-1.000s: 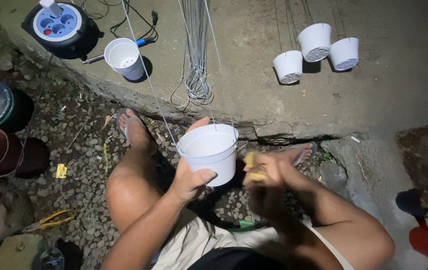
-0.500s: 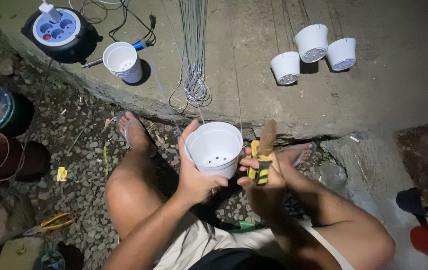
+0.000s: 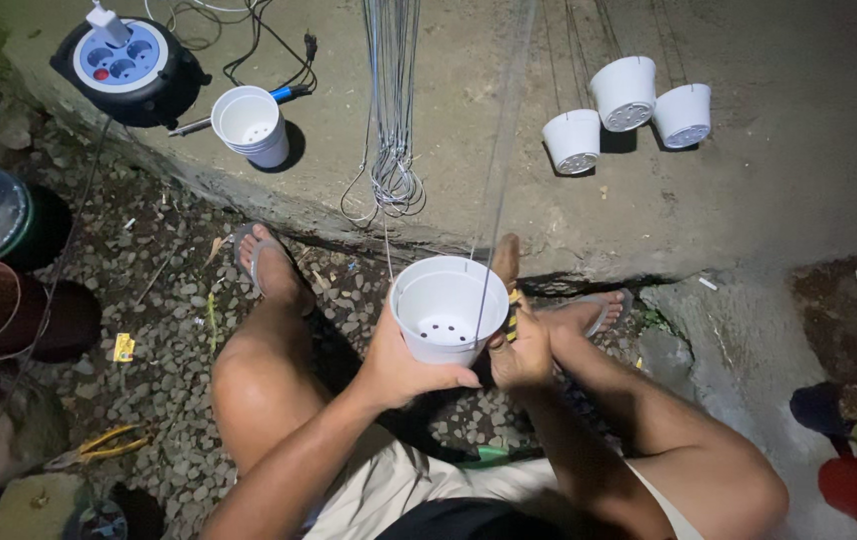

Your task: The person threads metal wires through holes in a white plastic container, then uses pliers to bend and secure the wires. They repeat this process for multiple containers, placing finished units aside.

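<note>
Over gravel — white pot (image 3: 446, 312) (now lower) turned upward.

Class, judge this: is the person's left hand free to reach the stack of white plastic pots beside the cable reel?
Probably not: the left hand grips a white plastic pot, and the stack sits beyond the bent knee.

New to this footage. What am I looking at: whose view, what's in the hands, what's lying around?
It is a single camera worn on a person's head, looking down at their own bare hands and legs. The left hand holds a white plastic pot with holes in its bottom. The right hand grips a yellow-and-black handled tool at the pot's rim; its tip is hidden. Thin wires hang over a concrete ledge. On the ledge sit a stack of white pots, a cable reel and three more white pots.
</note>
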